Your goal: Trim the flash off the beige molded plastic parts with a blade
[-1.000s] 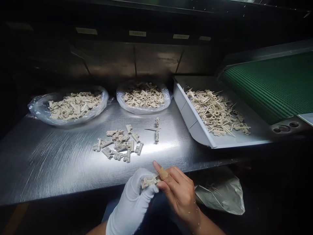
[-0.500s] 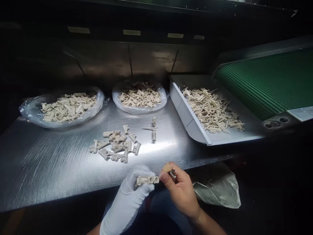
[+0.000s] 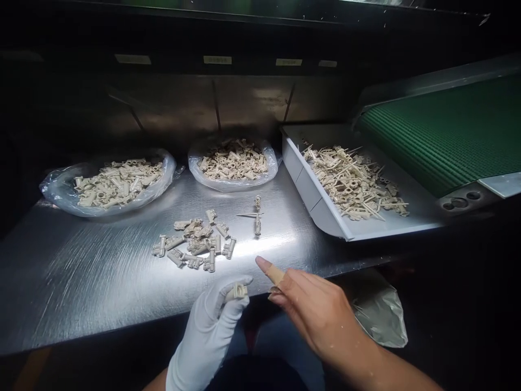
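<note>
My left hand (image 3: 214, 320), in a white glove, grips a beige plastic fitting (image 3: 239, 291) between thumb and fingers, its hollow end facing up. My bare right hand (image 3: 313, 304) is just to the right, apart from the fitting. Its index finger, wrapped in tan tape (image 3: 277, 275), stretches out toward the table, while the thumb and other fingers are bent beneath it. What lies inside those bent fingers is hidden. Beyond my hands a loose group of beige fittings (image 3: 199, 244) lies on the metal table (image 3: 101, 271).
Two clear plastic bags (image 3: 57, 198) (image 3: 234, 185) of fittings stand at the back. A white tray (image 3: 325, 214) at the right holds fittings with thin sprues. Two pieces and a sprue (image 3: 257, 217) lie left of it. A green conveyor (image 3: 448, 136) and a grey bag (image 3: 386, 315) are at the right.
The fitting has turned in my left hand, from lying sideways to showing its end. My right hand has moved rightward off it and straightened its index finger; the small dark tool seen there is now hidden.
</note>
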Action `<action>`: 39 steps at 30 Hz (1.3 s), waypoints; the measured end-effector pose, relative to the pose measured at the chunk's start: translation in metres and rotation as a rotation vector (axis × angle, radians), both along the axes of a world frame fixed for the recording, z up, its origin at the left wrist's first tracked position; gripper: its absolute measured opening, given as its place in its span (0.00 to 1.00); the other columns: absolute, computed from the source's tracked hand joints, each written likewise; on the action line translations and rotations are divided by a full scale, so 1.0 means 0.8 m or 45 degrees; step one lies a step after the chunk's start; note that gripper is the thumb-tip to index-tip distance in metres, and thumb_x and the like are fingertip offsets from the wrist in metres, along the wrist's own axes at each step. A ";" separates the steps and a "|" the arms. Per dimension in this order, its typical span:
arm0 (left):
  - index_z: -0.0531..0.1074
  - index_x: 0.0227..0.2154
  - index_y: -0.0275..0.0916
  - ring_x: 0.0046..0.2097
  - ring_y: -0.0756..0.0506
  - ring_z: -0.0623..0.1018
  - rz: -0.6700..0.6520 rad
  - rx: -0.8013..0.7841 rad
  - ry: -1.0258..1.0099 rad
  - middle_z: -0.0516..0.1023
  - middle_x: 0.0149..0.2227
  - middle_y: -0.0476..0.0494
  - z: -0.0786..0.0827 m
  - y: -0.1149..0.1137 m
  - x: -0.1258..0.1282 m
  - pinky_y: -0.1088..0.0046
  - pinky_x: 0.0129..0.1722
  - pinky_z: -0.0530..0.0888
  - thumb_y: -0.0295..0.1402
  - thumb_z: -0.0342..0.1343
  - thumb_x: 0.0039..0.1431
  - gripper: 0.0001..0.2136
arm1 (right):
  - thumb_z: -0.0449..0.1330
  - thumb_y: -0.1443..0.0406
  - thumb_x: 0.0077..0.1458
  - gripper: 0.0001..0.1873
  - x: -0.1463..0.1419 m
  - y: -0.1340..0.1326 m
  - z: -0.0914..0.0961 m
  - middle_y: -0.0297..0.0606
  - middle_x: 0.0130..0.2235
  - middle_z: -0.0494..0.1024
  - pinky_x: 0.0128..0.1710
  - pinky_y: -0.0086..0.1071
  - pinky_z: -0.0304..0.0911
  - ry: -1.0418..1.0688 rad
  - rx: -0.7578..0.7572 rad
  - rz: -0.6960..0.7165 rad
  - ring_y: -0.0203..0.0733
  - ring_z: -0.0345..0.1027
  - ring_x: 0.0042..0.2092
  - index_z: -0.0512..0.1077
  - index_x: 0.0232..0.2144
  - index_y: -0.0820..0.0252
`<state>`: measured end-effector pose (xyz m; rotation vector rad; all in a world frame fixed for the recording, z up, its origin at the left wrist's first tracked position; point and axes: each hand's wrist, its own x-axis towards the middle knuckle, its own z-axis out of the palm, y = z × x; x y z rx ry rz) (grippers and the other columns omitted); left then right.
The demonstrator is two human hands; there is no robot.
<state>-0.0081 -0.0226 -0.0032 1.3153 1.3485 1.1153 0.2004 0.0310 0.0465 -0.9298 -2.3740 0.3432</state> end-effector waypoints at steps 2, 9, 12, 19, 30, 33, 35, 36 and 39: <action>0.77 0.49 0.45 0.48 0.40 0.79 -0.167 0.054 0.050 0.81 0.46 0.43 0.004 0.002 -0.004 0.64 0.53 0.73 0.39 0.53 0.72 0.11 | 0.46 0.57 0.77 0.24 -0.003 0.004 0.022 0.36 0.30 0.75 0.28 0.37 0.56 -0.172 0.213 -0.037 0.42 0.64 0.28 0.68 0.63 0.66; 0.75 0.35 0.44 0.37 0.44 0.73 -0.181 0.217 0.194 0.74 0.35 0.48 0.017 0.005 -0.006 0.70 0.41 0.70 0.38 0.54 0.71 0.09 | 0.55 0.71 0.69 0.12 -0.016 0.005 0.065 0.35 0.24 0.69 0.27 0.41 0.47 -0.339 0.528 0.069 0.43 0.59 0.27 0.77 0.34 0.62; 0.77 0.32 0.45 0.36 0.42 0.74 -0.152 0.215 0.251 0.76 0.33 0.47 0.022 0.006 -0.004 0.68 0.40 0.72 0.40 0.56 0.70 0.11 | 0.52 0.72 0.67 0.16 -0.019 0.001 0.074 0.36 0.24 0.67 0.28 0.41 0.50 -0.377 0.534 0.101 0.43 0.57 0.26 0.74 0.28 0.59; 0.78 0.26 0.49 0.31 0.40 0.75 -0.098 0.224 0.261 0.76 0.27 0.45 0.031 0.008 -0.001 0.65 0.35 0.75 0.46 0.56 0.67 0.15 | 0.51 0.73 0.65 0.17 -0.028 -0.003 0.081 0.36 0.23 0.65 0.26 0.41 0.47 -0.393 0.601 0.099 0.43 0.54 0.25 0.70 0.25 0.57; 0.79 0.46 0.52 0.41 0.42 0.79 0.176 0.541 0.358 0.77 0.43 0.45 -0.015 -0.014 -0.001 0.65 0.43 0.76 0.30 0.57 0.68 0.10 | 0.56 0.67 0.71 0.18 -0.016 -0.004 0.060 0.33 0.23 0.71 0.26 0.38 0.49 -0.189 0.328 -0.012 0.39 0.61 0.24 0.68 0.26 0.57; 0.78 0.50 0.54 0.47 0.41 0.79 0.095 0.480 0.226 0.79 0.46 0.46 -0.011 -0.012 -0.001 0.64 0.50 0.75 0.34 0.55 0.71 0.11 | 0.59 0.68 0.70 0.12 -0.010 -0.005 0.042 0.32 0.26 0.76 0.28 0.35 0.55 0.097 0.226 -0.065 0.37 0.67 0.26 0.70 0.31 0.58; 0.77 0.52 0.56 0.51 0.42 0.78 0.048 0.419 0.115 0.80 0.50 0.48 -0.007 -0.011 -0.002 0.64 0.55 0.72 0.35 0.54 0.72 0.12 | 0.62 0.69 0.68 0.08 -0.007 -0.006 0.027 0.32 0.28 0.77 0.30 0.33 0.59 0.296 0.130 -0.109 0.37 0.69 0.28 0.70 0.34 0.58; 0.77 0.53 0.57 0.53 0.42 0.78 0.030 0.382 0.078 0.80 0.52 0.49 -0.005 -0.010 -0.002 0.65 0.58 0.71 0.35 0.54 0.73 0.12 | 0.63 0.69 0.68 0.07 -0.007 -0.007 0.019 0.32 0.28 0.78 0.30 0.32 0.61 0.362 0.063 -0.121 0.37 0.70 0.29 0.71 0.34 0.58; 0.78 0.53 0.57 0.56 0.43 0.78 -0.001 0.287 0.011 0.80 0.56 0.51 -0.003 -0.011 0.000 0.66 0.61 0.69 0.33 0.54 0.72 0.14 | 0.63 0.68 0.68 0.07 -0.011 -0.010 -0.002 0.33 0.29 0.78 0.31 0.32 0.66 0.506 -0.131 -0.123 0.39 0.72 0.30 0.72 0.34 0.58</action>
